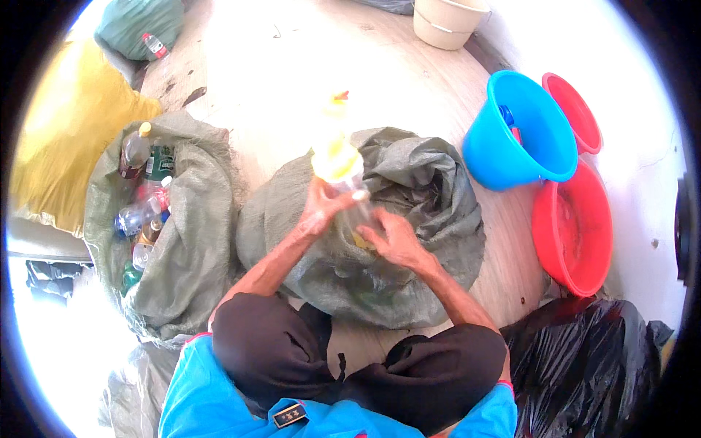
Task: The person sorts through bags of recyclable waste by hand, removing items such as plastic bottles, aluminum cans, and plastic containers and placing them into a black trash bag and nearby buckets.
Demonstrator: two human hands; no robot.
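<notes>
My left hand (324,207) grips a clear plastic bottle (350,219) with a bright yellow upper part; glare and blur hide its details. Against the lower part of the same bottle are the bent fingers of my right hand (395,236); whether they grip it is unclear. Both hands are above a grey-green woven sack (438,263) whose crumpled mouth lies open behind my right hand. At the left, another woven sack (202,257) stands open with several plastic bottles (131,219) inside.
A blue bucket (482,148) with small items inside stands at right, beside red basins (594,241). A black plastic bag (580,356) lies lower right. A yellow sack (71,131) and a green bag (142,22) are at left. A beige bucket (443,27) stands at the back.
</notes>
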